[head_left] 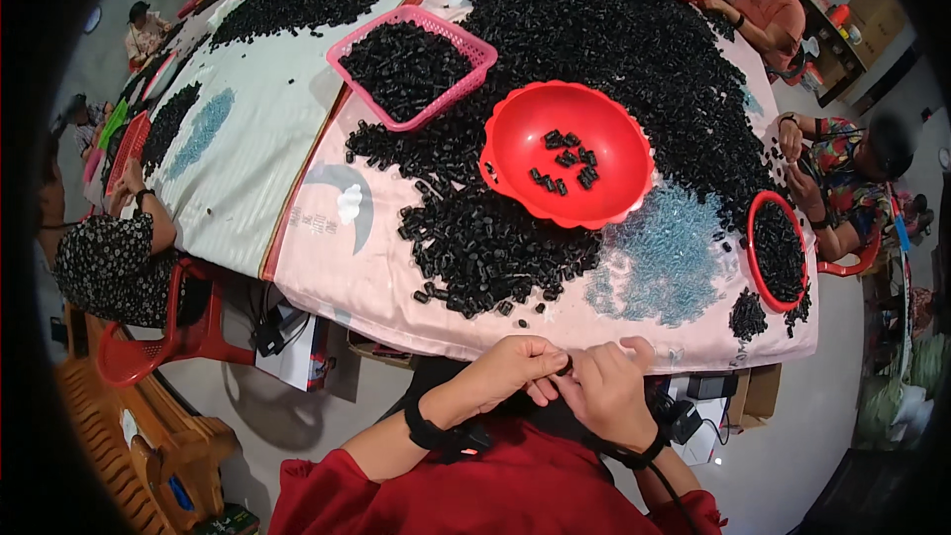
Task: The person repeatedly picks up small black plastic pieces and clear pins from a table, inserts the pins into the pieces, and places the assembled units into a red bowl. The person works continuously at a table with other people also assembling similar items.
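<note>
My left hand (507, 374) and my right hand (611, 388) meet in front of the table's near edge, fingertips pinched together. A small black part (566, 368) shows as a dark bit between them, mostly hidden by the fingers. Beyond them a heap of short black cylindrical parts (495, 248) lies on the pink patterned cloth (347, 277). A red bowl with a scalloped rim (525, 129) stands behind, holding several black parts (586, 176) joined or lying close together. To its right front spreads a patch of small clear bluish pieces (659, 263).
A pink basket (481, 52) full of black parts stands at the back left. A red oval tray (755, 258) of dark parts sits at the right edge. Co-workers sit left (109, 263) and right (842, 178). A red chair (213, 327) stands at the left.
</note>
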The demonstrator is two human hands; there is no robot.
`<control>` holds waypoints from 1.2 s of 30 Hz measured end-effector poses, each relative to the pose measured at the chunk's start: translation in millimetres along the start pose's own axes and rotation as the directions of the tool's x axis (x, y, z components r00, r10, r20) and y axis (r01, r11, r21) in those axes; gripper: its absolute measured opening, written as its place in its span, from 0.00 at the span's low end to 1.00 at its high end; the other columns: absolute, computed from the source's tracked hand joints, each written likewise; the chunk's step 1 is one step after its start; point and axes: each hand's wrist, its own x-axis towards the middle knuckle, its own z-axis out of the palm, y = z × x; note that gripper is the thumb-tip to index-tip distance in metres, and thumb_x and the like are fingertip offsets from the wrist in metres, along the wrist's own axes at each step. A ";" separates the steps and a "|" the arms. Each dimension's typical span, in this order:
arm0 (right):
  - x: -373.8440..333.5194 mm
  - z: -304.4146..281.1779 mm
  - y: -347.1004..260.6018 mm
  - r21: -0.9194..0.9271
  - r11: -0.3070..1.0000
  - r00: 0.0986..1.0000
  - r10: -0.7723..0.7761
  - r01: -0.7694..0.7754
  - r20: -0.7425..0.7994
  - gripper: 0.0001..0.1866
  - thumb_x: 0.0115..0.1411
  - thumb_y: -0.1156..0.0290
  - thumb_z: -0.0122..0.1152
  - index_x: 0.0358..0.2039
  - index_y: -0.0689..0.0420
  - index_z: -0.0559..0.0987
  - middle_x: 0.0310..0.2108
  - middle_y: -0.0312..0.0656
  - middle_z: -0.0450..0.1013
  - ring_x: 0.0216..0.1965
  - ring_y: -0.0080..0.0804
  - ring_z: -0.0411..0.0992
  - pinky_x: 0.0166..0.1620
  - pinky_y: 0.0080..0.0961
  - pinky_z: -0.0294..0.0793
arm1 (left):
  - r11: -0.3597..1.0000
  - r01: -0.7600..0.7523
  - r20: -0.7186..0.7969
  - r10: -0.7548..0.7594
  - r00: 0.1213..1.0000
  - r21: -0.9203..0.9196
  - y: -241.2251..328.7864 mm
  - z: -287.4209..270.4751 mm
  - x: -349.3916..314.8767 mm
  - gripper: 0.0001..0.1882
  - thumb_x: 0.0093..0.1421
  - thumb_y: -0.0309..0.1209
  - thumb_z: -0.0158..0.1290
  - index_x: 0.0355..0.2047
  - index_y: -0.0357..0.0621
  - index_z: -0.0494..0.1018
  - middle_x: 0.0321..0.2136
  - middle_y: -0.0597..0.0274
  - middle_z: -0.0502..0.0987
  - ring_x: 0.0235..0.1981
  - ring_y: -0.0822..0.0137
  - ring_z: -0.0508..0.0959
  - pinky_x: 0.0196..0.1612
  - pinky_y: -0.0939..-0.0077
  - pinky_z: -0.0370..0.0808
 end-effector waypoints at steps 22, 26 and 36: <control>29.1 -18.0 114.9 0.980 0.121 0.599 0.801 -0.156 -0.003 0.13 0.75 0.72 0.57 0.51 0.67 0.82 0.38 0.37 0.78 0.37 0.19 0.72 0.44 0.19 0.72 | 0.835 -0.397 -0.150 0.479 0.865 0.381 126.7 15.2 73.5 0.27 0.70 0.31 0.59 0.65 0.34 0.68 0.51 0.56 0.78 0.48 0.67 0.83 0.44 0.72 0.84; 35.7 -12.6 120.8 0.993 0.072 0.566 0.824 -0.096 -0.005 0.13 0.75 0.71 0.57 0.51 0.66 0.83 0.37 0.34 0.78 0.35 0.18 0.71 0.43 0.18 0.71 | 0.969 -0.061 0.155 0.023 0.988 0.241 48.2 59.1 52.1 0.27 0.68 0.32 0.64 0.63 0.35 0.70 0.48 0.60 0.81 0.44 0.70 0.83 0.46 0.73 0.82; 38.8 1.3 121.4 0.960 0.227 0.438 0.889 -0.165 -0.135 0.12 0.73 0.70 0.58 0.48 0.63 0.85 0.35 0.33 0.78 0.34 0.18 0.71 0.41 0.18 0.72 | 0.934 -0.261 0.142 0.232 0.962 0.244 -27.2 108.2 42.5 0.29 0.69 0.44 0.65 0.55 0.33 0.69 0.41 0.63 0.77 0.40 0.74 0.74 0.44 0.76 0.74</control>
